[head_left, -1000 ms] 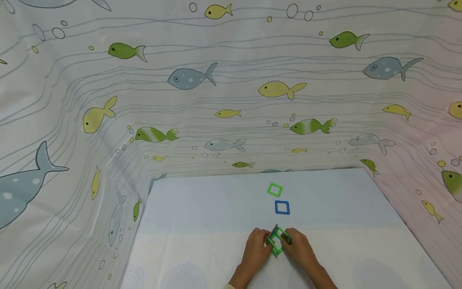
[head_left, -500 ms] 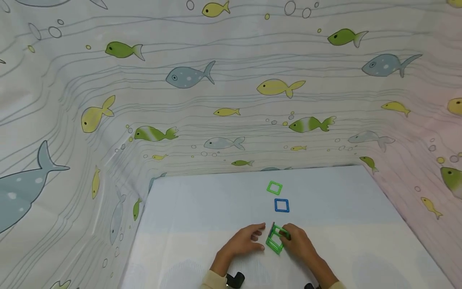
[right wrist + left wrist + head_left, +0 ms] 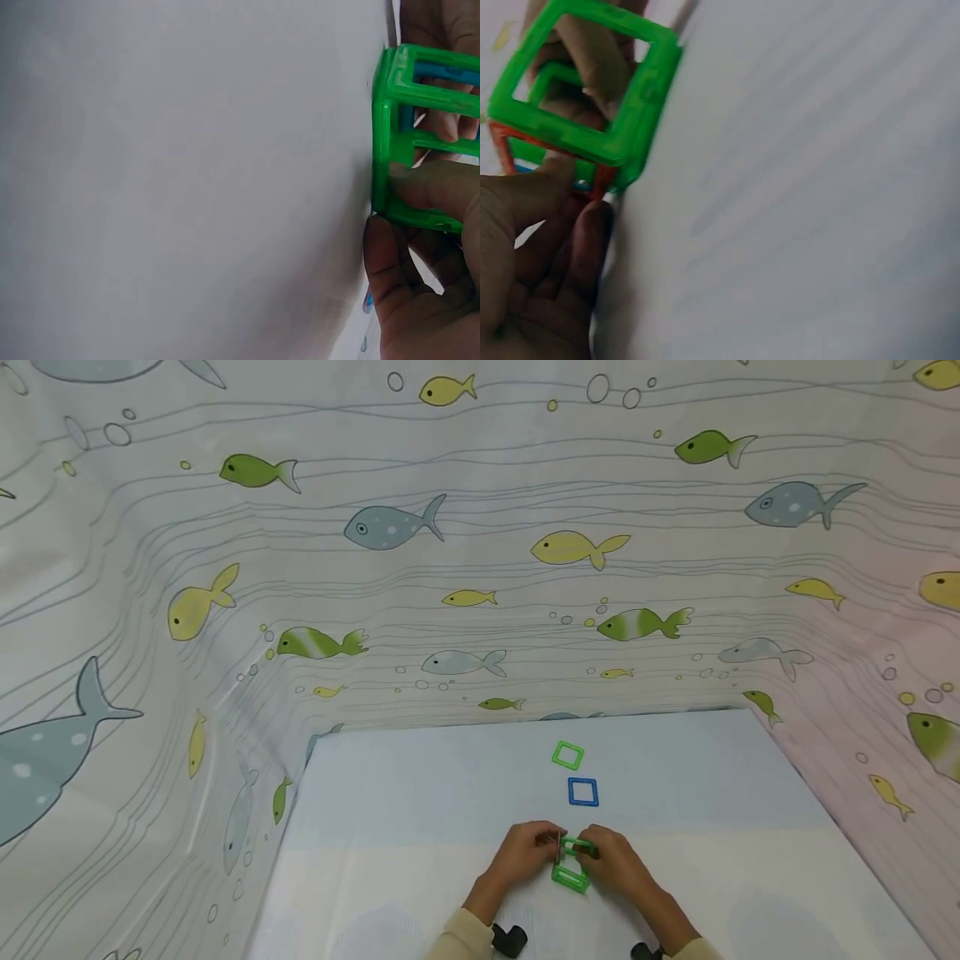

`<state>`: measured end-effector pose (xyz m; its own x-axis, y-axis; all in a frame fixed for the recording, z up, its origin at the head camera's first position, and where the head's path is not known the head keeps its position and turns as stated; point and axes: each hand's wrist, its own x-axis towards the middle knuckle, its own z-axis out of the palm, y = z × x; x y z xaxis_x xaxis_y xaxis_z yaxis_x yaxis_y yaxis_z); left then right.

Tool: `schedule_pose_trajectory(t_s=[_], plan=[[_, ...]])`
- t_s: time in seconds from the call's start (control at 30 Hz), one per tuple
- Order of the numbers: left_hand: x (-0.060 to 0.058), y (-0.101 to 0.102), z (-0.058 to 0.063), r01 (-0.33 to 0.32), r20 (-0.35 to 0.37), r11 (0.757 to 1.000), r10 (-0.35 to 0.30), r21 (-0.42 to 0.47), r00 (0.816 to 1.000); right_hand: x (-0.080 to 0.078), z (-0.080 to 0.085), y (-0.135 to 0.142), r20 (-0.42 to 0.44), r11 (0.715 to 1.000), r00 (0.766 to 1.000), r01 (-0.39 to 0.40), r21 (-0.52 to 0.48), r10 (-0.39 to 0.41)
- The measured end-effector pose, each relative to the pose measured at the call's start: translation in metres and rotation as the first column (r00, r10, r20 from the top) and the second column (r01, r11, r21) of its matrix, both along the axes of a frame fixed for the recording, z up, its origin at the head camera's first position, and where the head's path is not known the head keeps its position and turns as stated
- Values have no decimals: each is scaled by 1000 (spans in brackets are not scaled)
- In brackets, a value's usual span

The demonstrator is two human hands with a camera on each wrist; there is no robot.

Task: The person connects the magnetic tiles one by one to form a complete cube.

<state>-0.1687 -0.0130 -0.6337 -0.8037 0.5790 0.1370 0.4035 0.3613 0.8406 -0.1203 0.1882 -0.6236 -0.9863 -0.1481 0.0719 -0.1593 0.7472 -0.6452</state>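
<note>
Square, open-framed magnetic tiles stand joined as a small box (image 3: 572,881), mostly green, on the table between the hands. My left hand (image 3: 521,853) is at the box's left side. In the left wrist view its thumb reaches into a red tile (image 3: 604,178) below the green frame, with fingers on the outer side. My right hand (image 3: 617,860) holds the right side. The right wrist view has its thumb inside a green tile (image 3: 382,135) and its fingers outside. A blue tile (image 3: 446,71) shows at the box's far side there. The fingers partly hide the box.
A loose blue square tile (image 3: 583,792) lies flat beyond the hands. Farther back lies a loose green square tile (image 3: 567,755). The pale tabletop (image 3: 420,793) meets fish-printed sheeting (image 3: 480,627) at the back and both sides.
Half a second ago my left hand was off the box with fingers spread; now it is back on the left side. The box has turned slightly. My right hand keeps its hold.
</note>
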Motion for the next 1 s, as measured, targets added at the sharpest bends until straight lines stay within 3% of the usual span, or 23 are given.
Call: schedule_pose_trajectory(t_s=[0.1,0.4,1.0], plan=[[2,3,-4,-47,-53,999,45,-22,998,0,-1,-1,4,1000,1000,-5,-4,5],[7,4,-6,-71,-190,997,65,-28,980,1,0,0,-32,1000,999,-16,-14,15],[15,16,3,-171,-188,975,144,-139,972,-4,5,3,-13,997,997,-73,-21,73]])
